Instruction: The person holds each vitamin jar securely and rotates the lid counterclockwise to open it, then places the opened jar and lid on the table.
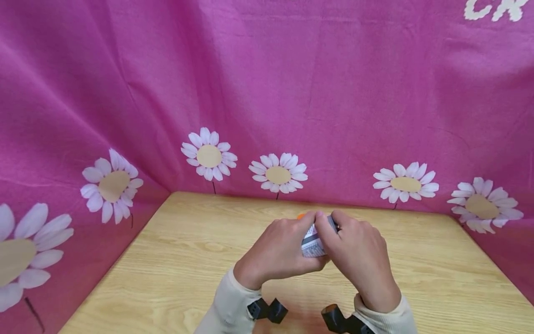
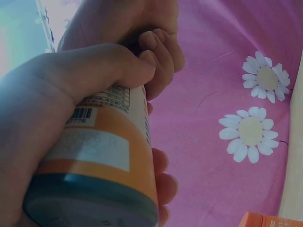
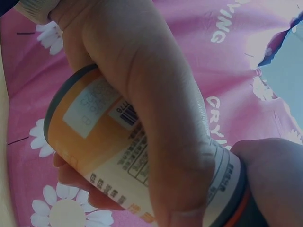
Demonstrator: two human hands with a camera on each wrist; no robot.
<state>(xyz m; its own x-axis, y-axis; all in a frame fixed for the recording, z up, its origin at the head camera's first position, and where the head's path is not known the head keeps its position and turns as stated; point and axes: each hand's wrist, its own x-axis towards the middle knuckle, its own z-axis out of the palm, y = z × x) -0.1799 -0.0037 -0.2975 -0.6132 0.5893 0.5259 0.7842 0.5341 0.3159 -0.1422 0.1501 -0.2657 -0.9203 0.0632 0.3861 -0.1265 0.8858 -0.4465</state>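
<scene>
Head view: two hands, one can [image 1: 313, 246] between them, held up over one table [image 1: 200, 260]. Two pale sleeves [image 1: 229, 304], two black wrist mounts [image 1: 267, 311], one pink cloth [image 1: 333, 93] behind with six flowers [image 1: 208, 156] in sight, plus white letters [image 1: 496, 10] at upper right.

Left hand [image 1: 283, 246]: grasping the can, wrapped round its body, thumb laid over the label, fingers round the far side. Right hand [image 1: 359, 246]: grasping the can's other end, fingers curled; much of that end is hidden under it.

Can lies tilted across both grips. Left wrist view: dark base [image 2: 90, 201] sticks out past the left hand toward the camera; orange and white label [image 2: 85, 151] with one barcode between base and thumb. Right wrist view: same base at the left, left hand across the middle, dark rim [image 3: 241, 189] with an orange-red edge just beside the right hand at the right.

One orange item [image 2: 271, 220] with print, cut off at lower right of the left wrist view. Head view has one orange patch [image 1: 301, 216] behind the left hand; cannot tell if same item.
</scene>
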